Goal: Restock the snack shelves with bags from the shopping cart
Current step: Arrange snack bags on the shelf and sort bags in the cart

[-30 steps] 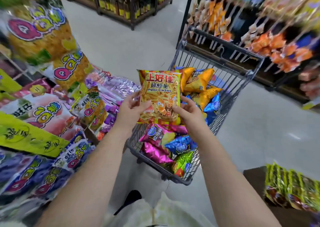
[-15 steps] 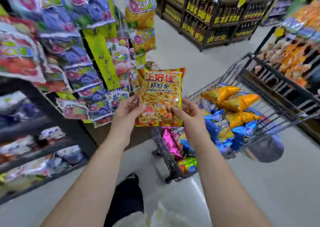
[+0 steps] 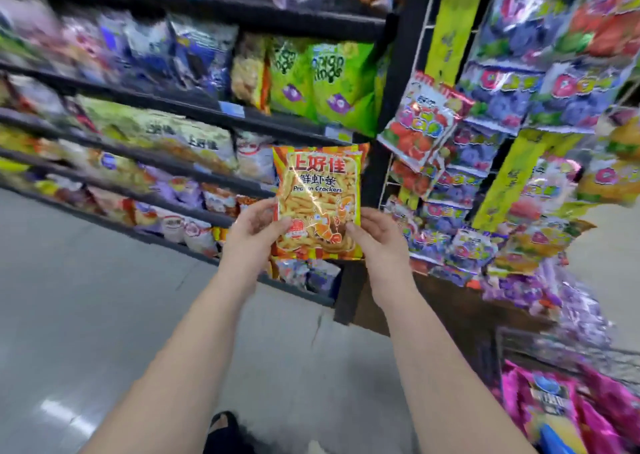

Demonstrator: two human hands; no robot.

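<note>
Now L hand (image 3: 254, 233) & R hand (image 3: 375, 235) grip prawn cracker bag (image 3: 318, 200) upright, label facing cam.

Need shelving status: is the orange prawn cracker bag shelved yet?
Not shelved: orange prawn cracker bag held upright by left hand and right hand.

Both forearms are showing bare, with no sleeves reaching them. The left hand (image 3: 254, 233) and right hand (image 3: 377, 235) are wearing nothing. A black shoe (image 3: 225, 433) is showing below.

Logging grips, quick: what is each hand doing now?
Left hand: closed on the cracker bag.
Right hand: closed on the same bag.
</note>
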